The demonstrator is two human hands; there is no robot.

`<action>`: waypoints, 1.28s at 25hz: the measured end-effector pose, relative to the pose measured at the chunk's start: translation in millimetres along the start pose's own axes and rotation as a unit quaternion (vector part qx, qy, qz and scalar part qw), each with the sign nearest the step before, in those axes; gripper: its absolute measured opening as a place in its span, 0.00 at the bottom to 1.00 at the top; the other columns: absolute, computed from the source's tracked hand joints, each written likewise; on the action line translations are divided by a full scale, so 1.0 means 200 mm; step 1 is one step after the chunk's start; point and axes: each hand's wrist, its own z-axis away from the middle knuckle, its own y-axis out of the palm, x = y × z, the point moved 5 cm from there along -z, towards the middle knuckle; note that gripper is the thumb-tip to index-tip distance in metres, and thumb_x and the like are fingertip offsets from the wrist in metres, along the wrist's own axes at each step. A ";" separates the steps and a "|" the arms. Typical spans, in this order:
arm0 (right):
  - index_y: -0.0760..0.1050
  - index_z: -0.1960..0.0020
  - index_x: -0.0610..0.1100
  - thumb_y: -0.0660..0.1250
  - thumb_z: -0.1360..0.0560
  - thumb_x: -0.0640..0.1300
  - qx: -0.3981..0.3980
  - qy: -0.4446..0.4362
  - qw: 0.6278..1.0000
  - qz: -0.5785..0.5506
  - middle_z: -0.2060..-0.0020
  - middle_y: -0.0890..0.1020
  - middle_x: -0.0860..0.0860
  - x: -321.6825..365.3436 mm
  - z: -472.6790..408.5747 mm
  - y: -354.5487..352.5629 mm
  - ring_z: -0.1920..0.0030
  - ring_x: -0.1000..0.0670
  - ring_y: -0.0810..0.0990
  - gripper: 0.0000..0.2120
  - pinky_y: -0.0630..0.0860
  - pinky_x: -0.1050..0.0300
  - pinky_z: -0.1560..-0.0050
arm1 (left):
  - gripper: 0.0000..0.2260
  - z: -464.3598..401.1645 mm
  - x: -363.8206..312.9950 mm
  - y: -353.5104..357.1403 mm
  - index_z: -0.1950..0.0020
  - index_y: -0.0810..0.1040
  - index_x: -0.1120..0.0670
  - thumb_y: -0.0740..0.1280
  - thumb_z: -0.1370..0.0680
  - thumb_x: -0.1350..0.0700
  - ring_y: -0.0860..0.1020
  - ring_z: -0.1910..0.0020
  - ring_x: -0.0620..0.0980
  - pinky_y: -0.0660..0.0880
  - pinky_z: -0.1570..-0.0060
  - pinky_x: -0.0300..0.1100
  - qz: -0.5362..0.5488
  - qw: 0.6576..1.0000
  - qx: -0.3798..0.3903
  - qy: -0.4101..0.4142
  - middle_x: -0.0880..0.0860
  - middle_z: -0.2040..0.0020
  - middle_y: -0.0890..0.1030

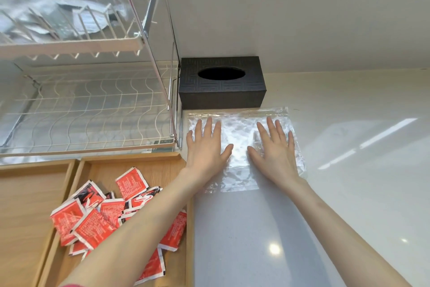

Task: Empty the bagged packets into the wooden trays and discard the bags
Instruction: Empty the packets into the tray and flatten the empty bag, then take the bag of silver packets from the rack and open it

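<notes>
An empty clear plastic bag [239, 133] lies flat on the white counter in front of a black box. My left hand [206, 147] rests palm down on the bag's left part, fingers spread. My right hand [273, 149] presses flat on its right part, fingers spread too. Neither hand grips anything. To the left stands a wooden tray [130, 163] holding a heap of several red packets [93, 221]; my left forearm crosses over its right side. A second wooden tray [25, 193] sits further left and shows no packets.
A black tissue box [221, 91] stands against the wall right behind the bag. A white wire dish rack [88, 109] with two tiers fills the upper left; shiny bags lie on its top tier. White counter [349, 170] stretches to the right.
</notes>
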 end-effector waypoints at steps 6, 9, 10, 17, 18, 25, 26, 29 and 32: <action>0.51 0.27 0.49 0.57 0.24 0.53 -0.003 -0.029 1.000 -0.004 0.24 0.51 0.49 0.19 0.14 -0.14 0.25 0.49 0.44 0.29 0.39 0.48 0.28 | 0.27 0.21 0.01 -0.17 0.27 0.53 0.54 0.54 0.23 0.44 0.49 0.25 0.56 0.48 0.29 0.55 -0.005 0.999 -0.031 0.017 0.56 0.24 0.55; 0.51 0.26 0.49 0.57 0.24 0.53 -0.010 -0.045 0.999 -0.007 0.25 0.52 0.49 0.32 0.25 -0.24 0.25 0.49 0.45 0.29 0.40 0.47 0.27 | 0.26 0.36 0.04 -0.30 0.28 0.54 0.54 0.54 0.23 0.45 0.52 0.26 0.55 0.49 0.30 0.53 0.002 0.998 -0.058 0.018 0.56 0.25 0.57; 0.51 0.26 0.49 0.57 0.23 0.53 -0.015 -0.050 0.999 -0.011 0.25 0.53 0.49 0.37 0.29 -0.28 0.25 0.50 0.46 0.29 0.41 0.48 0.27 | 0.26 0.42 0.05 -0.35 0.28 0.55 0.54 0.54 0.23 0.45 0.53 0.26 0.54 0.50 0.30 0.53 0.007 0.997 -0.070 0.020 0.56 0.25 0.58; 0.55 0.27 0.50 0.55 0.23 0.54 -0.064 -0.102 0.991 -0.052 0.27 0.62 0.50 0.71 0.55 -0.54 0.26 0.51 0.53 0.25 0.48 0.51 0.27 | 0.23 0.75 0.19 -0.71 0.29 0.60 0.53 0.55 0.23 0.46 0.62 0.29 0.52 0.56 0.31 0.51 0.049 0.988 -0.139 0.037 0.54 0.28 0.65; 0.56 0.28 0.50 0.55 0.23 0.54 -0.071 -0.110 0.990 -0.060 0.28 0.63 0.50 0.76 0.58 -0.57 0.26 0.51 0.54 0.25 0.49 0.51 0.27 | 0.23 0.79 0.23 -0.76 0.30 0.61 0.53 0.55 0.23 0.46 0.64 0.30 0.51 0.59 0.32 0.51 0.055 0.987 -0.148 0.040 0.54 0.29 0.66; 0.66 0.33 0.47 0.60 0.24 0.50 -0.110 -0.176 0.968 -0.141 0.35 0.73 0.49 1.13 0.68 -0.77 0.34 0.48 0.70 0.20 0.66 0.50 0.34 | 0.19 1.01 0.49 -1.13 0.34 0.67 0.54 0.57 0.23 0.48 0.72 0.37 0.52 0.68 0.41 0.47 0.096 0.965 -0.237 0.051 0.53 0.35 0.74; 0.67 0.33 0.47 0.60 0.24 0.49 -0.114 -0.180 0.965 -0.151 0.36 0.74 0.49 1.18 0.67 -0.80 0.35 0.48 0.71 0.20 0.67 0.50 0.35 | 0.19 1.04 0.53 -1.18 0.34 0.68 0.54 0.57 0.23 0.48 0.72 0.38 0.52 0.69 0.42 0.47 0.101 0.962 -0.250 0.049 0.53 0.36 0.74; 0.68 0.34 0.46 0.61 0.24 0.48 -0.136 -0.197 0.959 -0.152 0.37 0.75 0.49 1.31 0.66 -0.88 0.36 0.48 0.72 0.20 0.68 0.51 0.36 | 0.17 1.11 0.63 -1.35 0.36 0.70 0.55 0.58 0.23 0.51 0.74 0.40 0.53 0.70 0.45 0.48 0.081 0.949 -0.300 0.048 0.54 0.39 0.76; 0.65 0.32 0.47 0.62 0.25 0.47 -0.164 -0.224 0.951 -0.140 0.35 0.72 0.49 1.43 0.63 -0.97 0.36 0.48 0.71 0.22 0.68 0.51 0.37 | 0.16 1.15 0.71 -1.54 0.38 0.71 0.56 0.60 0.24 0.53 0.74 0.42 0.55 0.71 0.47 0.50 0.053 0.930 -0.358 0.055 0.56 0.41 0.77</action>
